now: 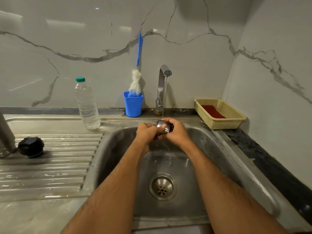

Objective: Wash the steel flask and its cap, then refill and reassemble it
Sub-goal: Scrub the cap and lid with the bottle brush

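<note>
Both hands hold a small steel cap [162,127] over the sink [211,149], under a thin stream of water from the tap [162,85]. My left hand [146,133] grips the cap from the left, thumb lying across its top. My right hand [176,130] wraps around it from the right. The steel flask [5,137] stands at the far left edge on the draining board, only partly in view. A black inner stopper [31,146] lies beside it on the ribbed board.
A clear water bottle with a green cap [87,105] stands behind the draining board. A blue cup [133,105] holds a blue-handled bottle brush [137,78]. A beige basket [224,122] with a red scrub pad sits right of the tap. The drain [163,186] lies below my forearms.
</note>
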